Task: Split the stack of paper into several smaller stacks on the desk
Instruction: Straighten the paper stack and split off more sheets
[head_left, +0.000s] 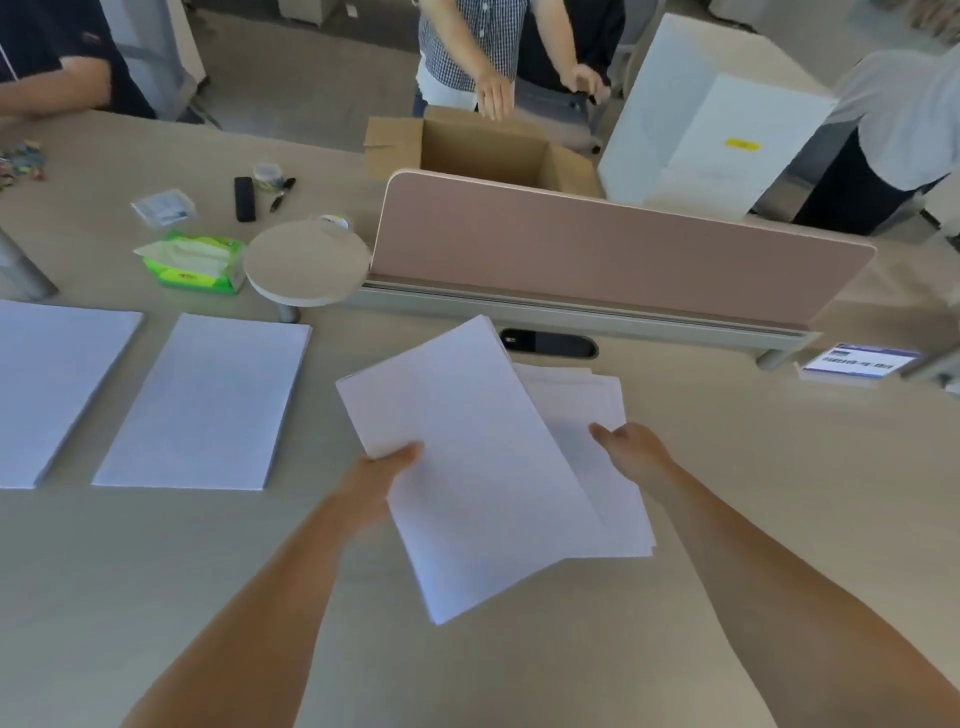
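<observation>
Head cam, left hand (384, 475) fingers gripping tilted paper sheaf (467, 467), right hand (631, 447) fingers open on desk stack (602, 467).

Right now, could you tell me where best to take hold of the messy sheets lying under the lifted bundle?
Probably the right long edge of the loose sheets, coming from the right, where the right hand already rests. The bundle in the left hand covers their left side, and the fanned edges there give something to pinch.

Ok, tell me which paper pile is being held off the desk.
The tilted sheaf in the left hand; the two left stacks and the pile under the right hand lie flat.
</observation>
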